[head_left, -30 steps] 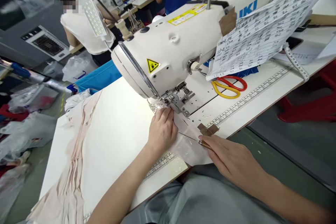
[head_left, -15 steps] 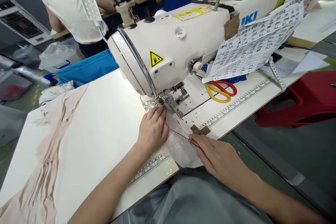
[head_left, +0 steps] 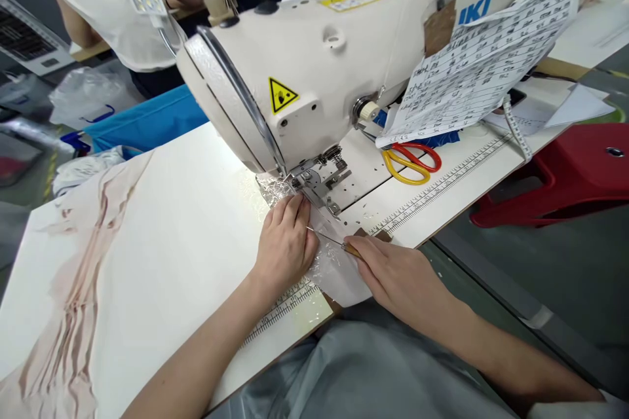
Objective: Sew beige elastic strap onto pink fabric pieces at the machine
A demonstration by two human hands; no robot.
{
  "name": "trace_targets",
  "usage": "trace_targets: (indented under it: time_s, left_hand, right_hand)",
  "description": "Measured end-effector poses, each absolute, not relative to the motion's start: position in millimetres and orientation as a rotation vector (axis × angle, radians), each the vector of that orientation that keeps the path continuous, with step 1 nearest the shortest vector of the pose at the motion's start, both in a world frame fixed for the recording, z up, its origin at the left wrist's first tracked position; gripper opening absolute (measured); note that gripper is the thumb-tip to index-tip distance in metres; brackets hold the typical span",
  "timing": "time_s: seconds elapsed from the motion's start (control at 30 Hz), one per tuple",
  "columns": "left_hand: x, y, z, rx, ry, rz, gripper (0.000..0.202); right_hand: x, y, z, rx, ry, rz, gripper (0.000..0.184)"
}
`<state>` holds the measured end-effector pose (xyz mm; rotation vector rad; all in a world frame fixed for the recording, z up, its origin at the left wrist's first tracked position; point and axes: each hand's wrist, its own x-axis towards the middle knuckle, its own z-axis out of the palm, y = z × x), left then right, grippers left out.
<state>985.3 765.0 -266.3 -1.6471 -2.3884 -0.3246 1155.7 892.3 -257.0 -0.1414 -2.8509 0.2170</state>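
My left hand lies beside the needle area of a white sewing machine, its fingers bent and pressed together on a sheer white fabric. The fingertips rest close to the presser foot, and the grip under the palm is hidden. My right hand is closed around the wooden handle of an awl. Its thin metal shaft points left across the fabric, with the tip near my left thumb and fingers. Clear, shiny film shows behind the left fingertips.
Scissors with red and yellow handles lie right of the needle area, under a handwritten sheet. Pleated pale pink fabric covers the table's left side. A red stool stands at right. Two people sit beyond the machine.
My right hand has moved slightly left with the awl, bringing its tip closer to my left hand. My left hand stays at the needle area. The view has shifted slightly.
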Motion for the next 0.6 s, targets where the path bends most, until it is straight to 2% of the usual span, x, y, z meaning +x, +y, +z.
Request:
trace_targets:
  time_s: [0.6]
  left_hand:
    - [1001.1, 761.6, -262.2, -1.719, -2.352, -0.283, 0.046]
  right_hand:
    - [1146.1, 888.2, -254.2, -0.158, -2.910, 0.250, 0.028]
